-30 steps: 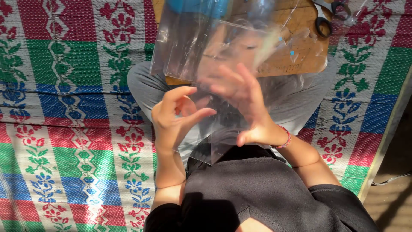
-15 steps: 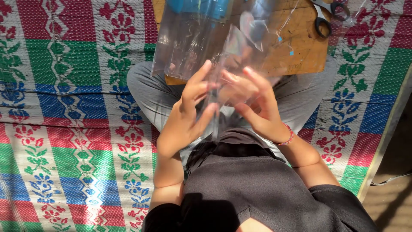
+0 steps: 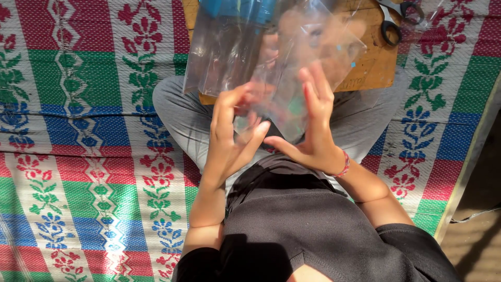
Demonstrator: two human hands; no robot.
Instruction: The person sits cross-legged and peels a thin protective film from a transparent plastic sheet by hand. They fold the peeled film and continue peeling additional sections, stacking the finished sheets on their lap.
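My left hand and right hand pinch the clear plastic sheet, fingers curled; scissors lie unused.

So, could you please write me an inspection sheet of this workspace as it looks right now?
Surface: woven mat with red, green and blue bands and flower patterns; a wooden board lies across the seated person's lap.
Job's things: clear plastic sheet, held up between both hands over the lap.
Clutter: scissors on the board's far right corner; a blue object at the top edge, kind unclear.
Grippers: left hand and right hand, fingers spread, both touching the sheet.
Cables: a thin cord on the bare ground on the right.
Surroundings: bare ground beyond the mat, strong sunlight.
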